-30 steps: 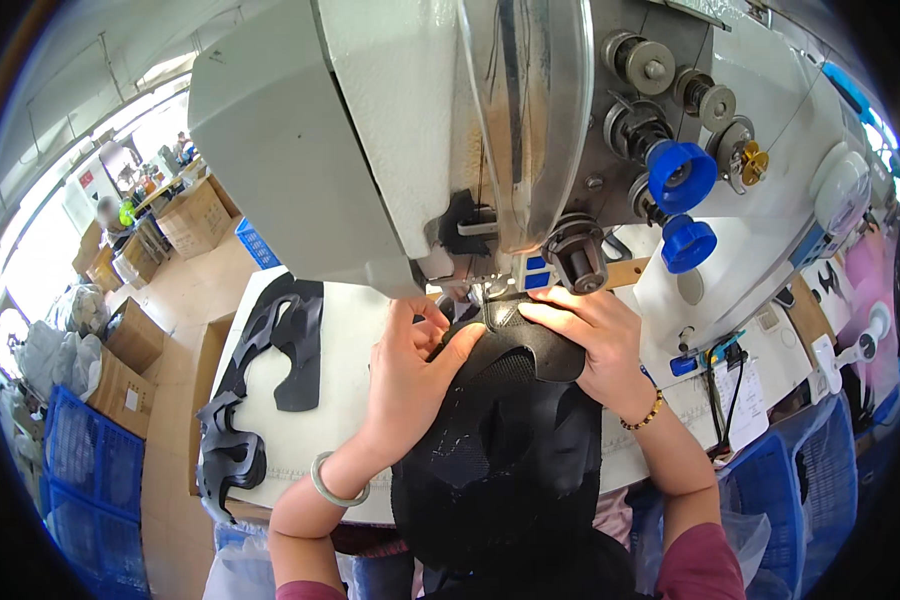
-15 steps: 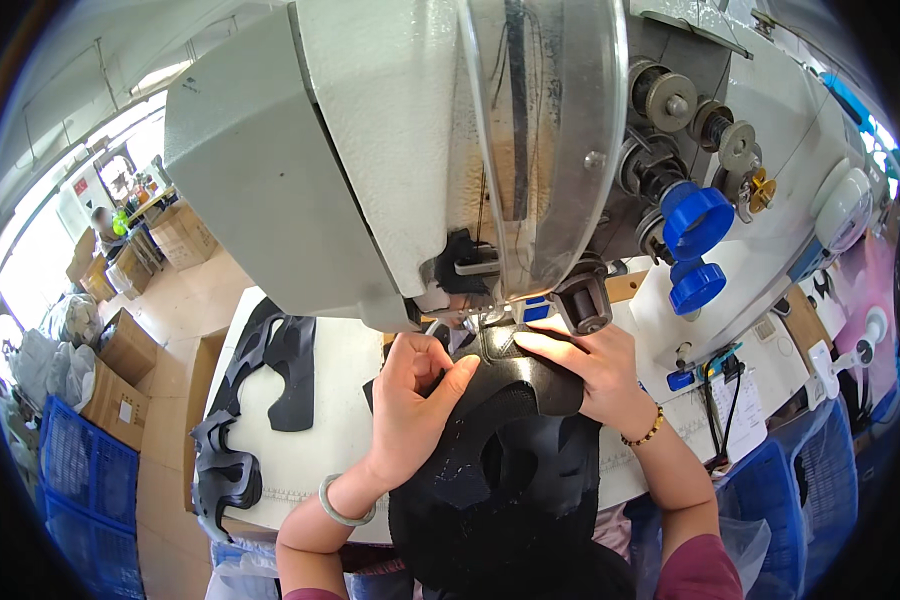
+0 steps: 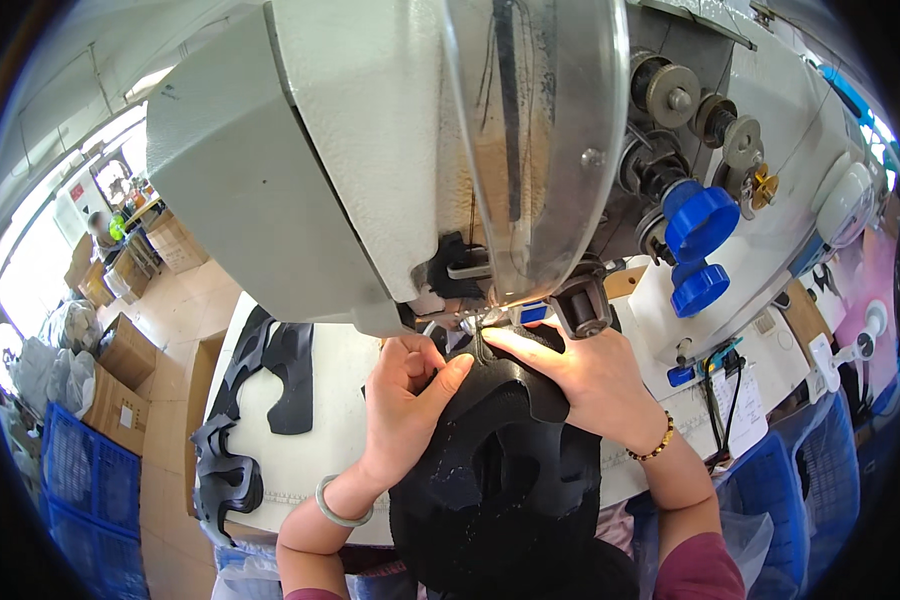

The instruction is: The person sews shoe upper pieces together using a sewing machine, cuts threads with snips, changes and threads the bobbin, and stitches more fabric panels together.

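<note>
A black shoe upper (image 3: pixel 495 470), partly mesh and partly glossy, lies beneath the head of a grey sewing machine (image 3: pixel 260 180) and hangs toward me. My left hand (image 3: pixel 410 395) is closed at its left edge, thumb against curled fingers; what they pinch is mostly hidden. On the other side my right hand (image 3: pixel 605 385) grips the upper, a digit stretched over the top toward the lit stitching spot. Its other fingers are partly hidden. A metal roller (image 3: pixel 582 308) hangs just beyond this hand. The needle itself is hard to make out.
Black cut pieces (image 3: pixel 290 385) lie on the left of the white table (image 3: pixel 345 455). Blue knobs (image 3: pixel 700 220) stick out from the machine. Blue crates (image 3: pixel 95 470) and cartons (image 3: pixel 130 355) stand on the floor at left. A person (image 3: pixel 100 228) is far off at left.
My right hand has shifted left, its stretched digit nearer the stitching spot. The top of the upper has turned and moved slightly left with it. My left hand has barely moved.
</note>
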{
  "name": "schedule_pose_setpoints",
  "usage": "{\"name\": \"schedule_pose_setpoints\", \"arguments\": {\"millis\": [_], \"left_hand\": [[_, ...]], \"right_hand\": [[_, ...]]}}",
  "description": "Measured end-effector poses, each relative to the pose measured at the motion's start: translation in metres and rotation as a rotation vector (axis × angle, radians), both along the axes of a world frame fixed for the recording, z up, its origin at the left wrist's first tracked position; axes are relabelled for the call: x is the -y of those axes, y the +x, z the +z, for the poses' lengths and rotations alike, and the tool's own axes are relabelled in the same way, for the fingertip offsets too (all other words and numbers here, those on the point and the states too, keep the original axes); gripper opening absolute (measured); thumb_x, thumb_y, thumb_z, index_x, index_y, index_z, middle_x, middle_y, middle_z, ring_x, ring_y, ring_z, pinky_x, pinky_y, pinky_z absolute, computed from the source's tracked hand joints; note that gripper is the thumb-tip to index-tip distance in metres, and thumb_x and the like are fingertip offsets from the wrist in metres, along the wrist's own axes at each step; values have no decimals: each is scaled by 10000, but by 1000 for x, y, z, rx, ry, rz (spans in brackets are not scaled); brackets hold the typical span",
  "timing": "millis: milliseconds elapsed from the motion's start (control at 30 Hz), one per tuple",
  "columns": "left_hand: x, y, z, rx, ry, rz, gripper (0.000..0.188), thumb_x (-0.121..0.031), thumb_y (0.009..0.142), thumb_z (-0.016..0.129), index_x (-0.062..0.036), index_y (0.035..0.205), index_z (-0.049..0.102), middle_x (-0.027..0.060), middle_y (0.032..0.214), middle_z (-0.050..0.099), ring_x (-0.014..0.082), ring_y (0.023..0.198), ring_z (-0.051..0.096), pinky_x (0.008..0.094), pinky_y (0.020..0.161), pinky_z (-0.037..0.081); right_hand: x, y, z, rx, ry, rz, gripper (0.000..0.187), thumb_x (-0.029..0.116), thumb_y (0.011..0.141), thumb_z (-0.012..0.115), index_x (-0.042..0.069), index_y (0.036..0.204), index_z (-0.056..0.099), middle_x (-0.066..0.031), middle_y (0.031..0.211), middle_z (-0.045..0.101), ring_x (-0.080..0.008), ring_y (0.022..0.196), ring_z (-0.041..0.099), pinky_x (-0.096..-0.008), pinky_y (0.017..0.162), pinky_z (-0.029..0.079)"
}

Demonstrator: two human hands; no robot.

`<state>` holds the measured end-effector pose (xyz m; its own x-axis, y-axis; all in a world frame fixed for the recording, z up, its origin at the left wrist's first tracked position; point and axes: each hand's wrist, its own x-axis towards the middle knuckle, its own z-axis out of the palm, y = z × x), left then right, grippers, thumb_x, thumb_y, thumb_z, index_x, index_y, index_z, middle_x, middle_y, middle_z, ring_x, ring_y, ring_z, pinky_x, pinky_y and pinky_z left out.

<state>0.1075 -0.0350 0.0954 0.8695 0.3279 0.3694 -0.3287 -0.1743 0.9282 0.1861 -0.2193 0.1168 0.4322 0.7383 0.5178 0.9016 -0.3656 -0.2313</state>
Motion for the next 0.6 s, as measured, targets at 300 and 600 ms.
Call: {"name": "schedule_pose_setpoints", "arguments": {"millis": [300, 600], "left_hand": [[1, 0, -1, -24, 19, 32, 227, -52, 835, 652, -45, 840, 425, -44, 607, 461, -4, 530, 359, 162, 455, 263], [3, -2, 2, -18, 39, 55, 228, -50, 828, 659, -43, 832, 431, -47, 589, 453, -6, 519, 351, 165, 449, 255]], "right_hand": [[-3, 21, -29, 276, 199, 4, 465, 292, 693, 669, 202, 1146, 615, -46, 980, 630, -251, 841, 612, -349, 668, 484], [-2, 23, -34, 351, 261, 26, 450, 270, 679, 682, 169, 1115, 632, -46, 986, 640, -240, 861, 616, -340, 710, 486]]}}
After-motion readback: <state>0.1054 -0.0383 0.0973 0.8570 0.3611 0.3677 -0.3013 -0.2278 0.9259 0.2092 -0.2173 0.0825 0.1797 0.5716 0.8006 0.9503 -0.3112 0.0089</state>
